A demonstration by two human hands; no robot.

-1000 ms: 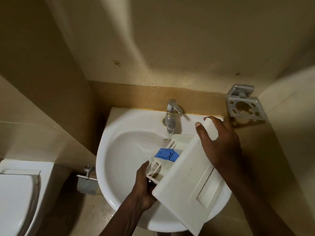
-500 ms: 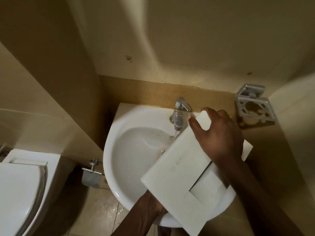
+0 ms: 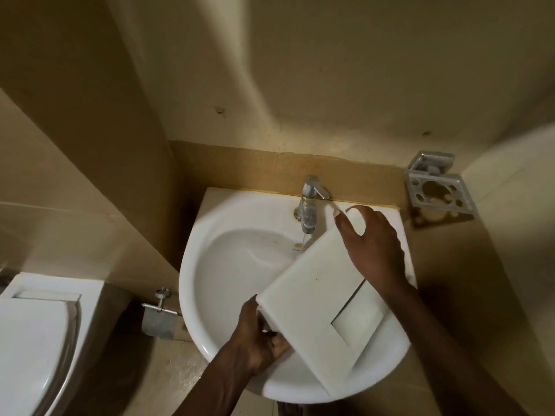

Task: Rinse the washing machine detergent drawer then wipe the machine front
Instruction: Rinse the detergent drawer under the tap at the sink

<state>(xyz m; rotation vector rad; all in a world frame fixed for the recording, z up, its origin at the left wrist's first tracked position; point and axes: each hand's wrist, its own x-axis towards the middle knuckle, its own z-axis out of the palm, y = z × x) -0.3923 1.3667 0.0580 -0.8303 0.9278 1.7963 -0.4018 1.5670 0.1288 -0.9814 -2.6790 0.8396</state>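
Note:
The white detergent drawer (image 3: 318, 298) is held over the white sink (image 3: 210, 265), its flat front panel with a recessed handle facing up at me. My right hand (image 3: 372, 244) grips the panel's far top corner, thumb curled over the edge. My left hand (image 3: 258, 337) holds the drawer's near left side from below, fingers tucked under it. A thin stream of water runs from the chrome tap (image 3: 309, 205) just past the panel's upper left edge. The drawer's compartments are hidden behind the panel.
A metal toothbrush holder (image 3: 438, 190) is fixed on the wall right of the sink. A toilet (image 3: 33, 340) stands at lower left, and a metal toilet-roll holder (image 3: 159, 316) hangs between it and the sink. Beige tiled walls close in on three sides.
The drawer has been turned so its front panel faces up and hides the blue compartment insert. My left hand has slid under the near left corner. The view shifted left.

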